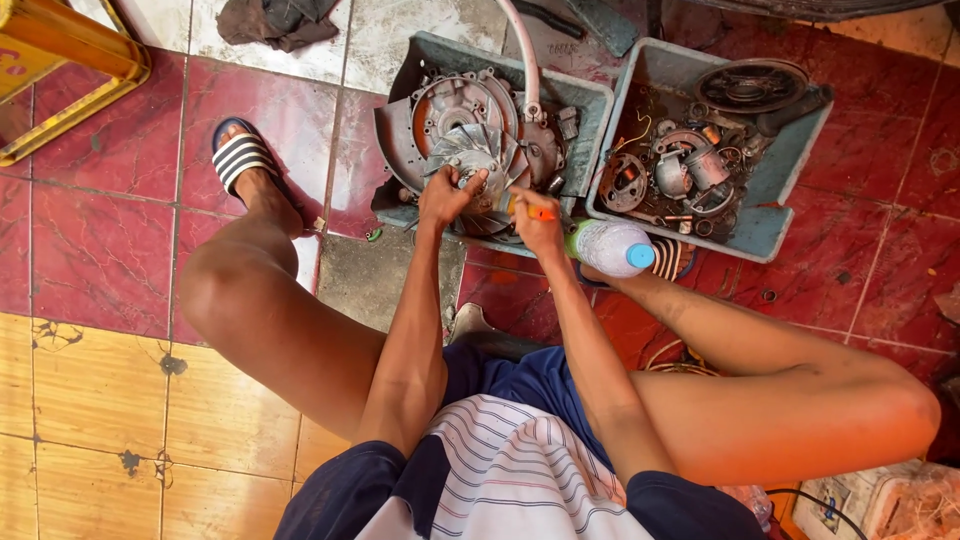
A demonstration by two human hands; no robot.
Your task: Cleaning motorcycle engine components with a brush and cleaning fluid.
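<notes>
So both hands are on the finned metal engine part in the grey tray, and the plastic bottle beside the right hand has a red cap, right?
Not quite: the head view shows the plastic bottle has a blue cap, not red. Otherwise right: the left hand and right hand are on the finned metal engine part in the grey tray.

Dull, greasy cast-metal engine casing [480, 130]; matt grey plastic tray [775, 215]; clear glossy plastic bottle [608, 247]; worn glossy red floor tiles [100, 240].

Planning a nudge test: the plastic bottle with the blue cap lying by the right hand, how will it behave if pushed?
The bottle lies on its side on smooth tile, so it would probably roll. It looks like thin clear plastic, likely light and a bit squashy. How full it is cannot be told, so its weight is uncertain.
</notes>
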